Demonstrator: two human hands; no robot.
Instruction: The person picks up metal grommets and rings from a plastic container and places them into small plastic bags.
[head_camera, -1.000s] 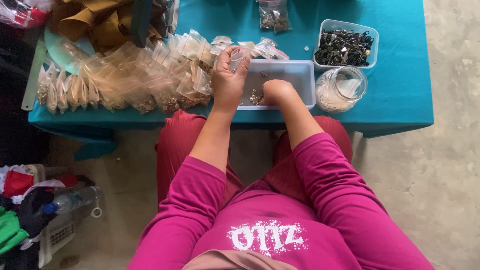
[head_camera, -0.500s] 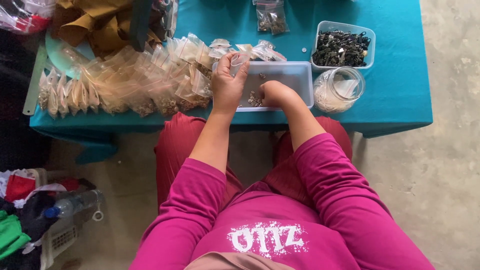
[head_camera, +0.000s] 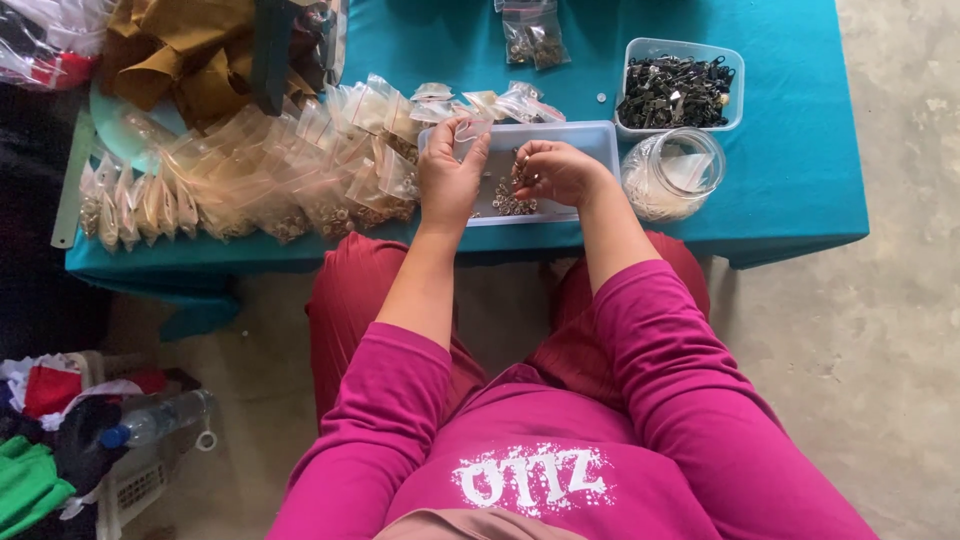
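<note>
Left hand (head_camera: 447, 180) was pinched on a small clear bag (head_camera: 470, 132), mouth at 3 o'clock; right hand (head_camera: 556, 172), clenched on metal bits (head_camera: 508, 202), was held just beside it over the tray (head_camera: 596, 140).

Bags (head_camera: 300, 160): showing glossy clear plastic.
Tray (head_camera: 590, 140): looking translucent plastic.
Small parts (head_camera: 510, 200): gleaming like metal.
Surface (head_camera: 800, 180): wearing matt teal cloth.

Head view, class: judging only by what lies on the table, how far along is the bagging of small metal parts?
Done: a large pile of filled small clear bags lies on the teal table. In hand: the left hand holds a small clear bag over the white tray, while the right hand gathers loose metal pieces. Left: those loose pieces, plus a tub of dark parts.
</note>
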